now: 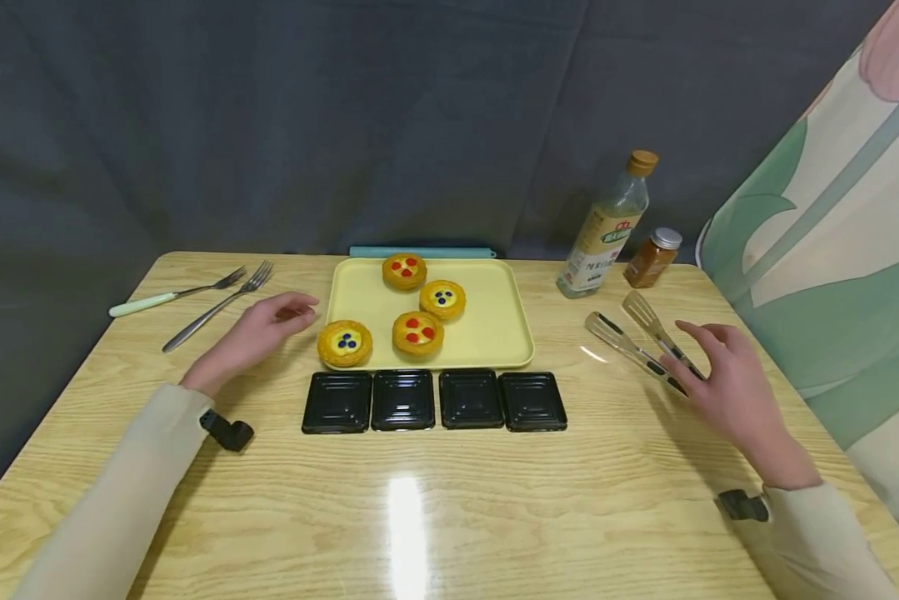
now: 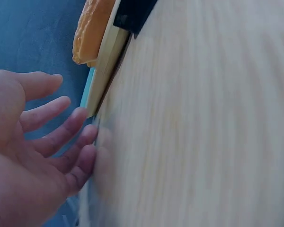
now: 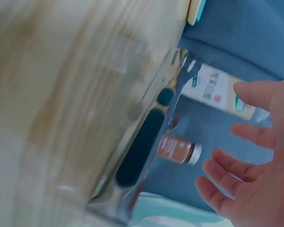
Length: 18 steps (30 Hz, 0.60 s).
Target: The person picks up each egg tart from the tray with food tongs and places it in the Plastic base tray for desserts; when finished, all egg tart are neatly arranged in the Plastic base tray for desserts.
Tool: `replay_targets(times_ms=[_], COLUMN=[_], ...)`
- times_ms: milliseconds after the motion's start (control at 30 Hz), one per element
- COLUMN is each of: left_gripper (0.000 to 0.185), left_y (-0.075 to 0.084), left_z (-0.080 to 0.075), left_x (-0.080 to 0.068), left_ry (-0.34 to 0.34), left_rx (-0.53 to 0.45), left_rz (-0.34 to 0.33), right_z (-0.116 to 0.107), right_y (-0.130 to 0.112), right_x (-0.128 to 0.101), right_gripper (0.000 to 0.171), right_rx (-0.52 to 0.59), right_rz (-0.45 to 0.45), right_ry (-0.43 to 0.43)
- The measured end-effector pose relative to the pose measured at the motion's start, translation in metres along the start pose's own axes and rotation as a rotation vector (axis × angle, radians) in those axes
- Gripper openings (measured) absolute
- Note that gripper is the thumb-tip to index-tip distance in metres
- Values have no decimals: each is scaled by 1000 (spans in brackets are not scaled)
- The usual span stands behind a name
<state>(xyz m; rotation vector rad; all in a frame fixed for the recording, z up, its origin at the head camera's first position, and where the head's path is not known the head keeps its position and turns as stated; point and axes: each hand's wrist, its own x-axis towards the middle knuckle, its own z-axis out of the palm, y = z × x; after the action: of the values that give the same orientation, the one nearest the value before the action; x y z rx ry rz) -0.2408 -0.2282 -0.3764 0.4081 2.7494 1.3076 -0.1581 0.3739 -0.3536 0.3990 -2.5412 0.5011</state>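
My right hand (image 1: 730,387) hovers by the handle end of a pair of metal food tongs (image 1: 647,350) with dark grips. In the right wrist view its fingers (image 3: 225,175) are spread and apart from the tongs (image 3: 142,146). My left hand (image 1: 269,325) hangs left of a yellow tray (image 1: 486,312), fingers loosely bent, holding nothing; the left wrist view shows the same hand (image 2: 42,132) beside the tray's edge (image 2: 106,71). Tarts with red dots (image 1: 417,333) and tarts with blue dots (image 1: 443,300) sit on the tray. One blue-dotted tart (image 1: 345,343) lies at its front left corner.
Several black square plastic trays (image 1: 471,400) stand in a row before the yellow tray. Two forks (image 1: 220,304) lie at the left. A glass bottle (image 1: 602,233) and a small brown jar (image 1: 652,258) stand at the back right. A teal bar (image 1: 422,252) lies behind the tray.
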Motion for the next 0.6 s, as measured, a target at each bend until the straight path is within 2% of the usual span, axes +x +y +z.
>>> replay_targets(times_ms=[133, 267, 467, 600], left_gripper=[48, 50, 49, 48], left_y=[-4, -6, -6, -4], left_z=[5, 10, 20, 28], left_x=[6, 10, 15, 19], left_ry=[16, 48, 133, 186], left_rx=[-111, -172, -164, -133], left_rz=[-26, -53, -91, -117], right_z=[-3, -5, -8, -8], right_y=[10, 17, 24, 29], right_x=[-6, -9, -8, -7], right_gripper=[49, 51, 58, 61], right_rx=[25, 5, 50, 96], right_rz=[20, 62, 163, 233], right_ry=[-21, -86, -240, -297])
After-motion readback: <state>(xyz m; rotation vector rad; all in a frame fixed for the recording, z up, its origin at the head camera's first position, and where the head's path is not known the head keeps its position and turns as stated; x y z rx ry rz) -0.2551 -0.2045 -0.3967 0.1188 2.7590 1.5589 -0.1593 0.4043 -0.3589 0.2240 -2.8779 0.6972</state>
